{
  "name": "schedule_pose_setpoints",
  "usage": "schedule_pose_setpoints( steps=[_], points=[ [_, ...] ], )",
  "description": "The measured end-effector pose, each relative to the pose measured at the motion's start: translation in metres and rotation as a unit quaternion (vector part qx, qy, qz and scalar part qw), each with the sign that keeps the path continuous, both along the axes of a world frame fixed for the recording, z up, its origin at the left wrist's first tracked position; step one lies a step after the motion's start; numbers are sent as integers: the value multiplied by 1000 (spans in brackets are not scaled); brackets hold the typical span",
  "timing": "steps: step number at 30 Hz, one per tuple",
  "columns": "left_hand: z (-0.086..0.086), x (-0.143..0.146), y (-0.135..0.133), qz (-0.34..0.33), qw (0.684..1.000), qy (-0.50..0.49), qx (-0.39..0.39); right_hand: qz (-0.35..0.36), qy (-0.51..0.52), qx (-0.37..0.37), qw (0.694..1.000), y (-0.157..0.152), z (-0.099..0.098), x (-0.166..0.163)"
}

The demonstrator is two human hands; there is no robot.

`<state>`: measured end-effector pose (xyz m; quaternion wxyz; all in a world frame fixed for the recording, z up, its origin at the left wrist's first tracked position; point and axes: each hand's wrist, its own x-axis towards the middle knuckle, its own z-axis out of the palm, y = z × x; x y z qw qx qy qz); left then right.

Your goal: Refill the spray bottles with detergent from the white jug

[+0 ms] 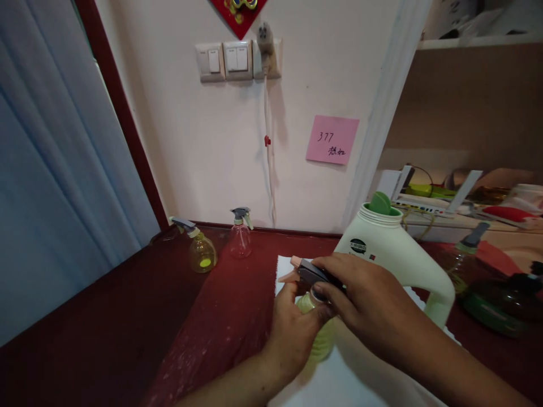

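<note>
A ribbed, yellowish spray bottle point(323, 342) stands over the white sheet point(352, 367) in front of me. My left hand point(292, 330) is wrapped round its neck. From above, my right hand point(360, 291) grips the grey and peach spray head point(311, 272) on top of the bottle. Whether the head is fully seated on the neck is hidden by my fingers. Just behind my right hand stands a pale green jug point(392, 243) with its mouth uncapped and something green in the opening.
Two more spray bottles, one yellow point(202, 252) and one clear pink point(241, 240), stand left near the wall. To the right are another spray bottle point(460, 265), a dark green pump bottle point(504, 305) and a cluttered shelf point(449, 220). A blue curtain point(63, 169) hangs left.
</note>
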<state>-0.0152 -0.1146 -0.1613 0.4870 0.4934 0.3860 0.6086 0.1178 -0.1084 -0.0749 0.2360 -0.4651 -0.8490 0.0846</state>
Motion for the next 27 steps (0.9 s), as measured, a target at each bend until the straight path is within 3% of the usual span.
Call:
schedule_pose_setpoints(
  steps=[7,16,22,27],
  points=[
    [-5,-8,-4,-91,996,-4,22,17,23,23,999,2,-4,4],
    [7,6,-4,-1,999,-25,-24,14,14,5,1000,1,-2,2],
    [-3,-3,-1,-77,995,-55,15,44,37,9,998,4,-5,5],
    [-7,-8,-3,-77,994,53,62,50,53,17,997,4,-9,7]
  ],
)
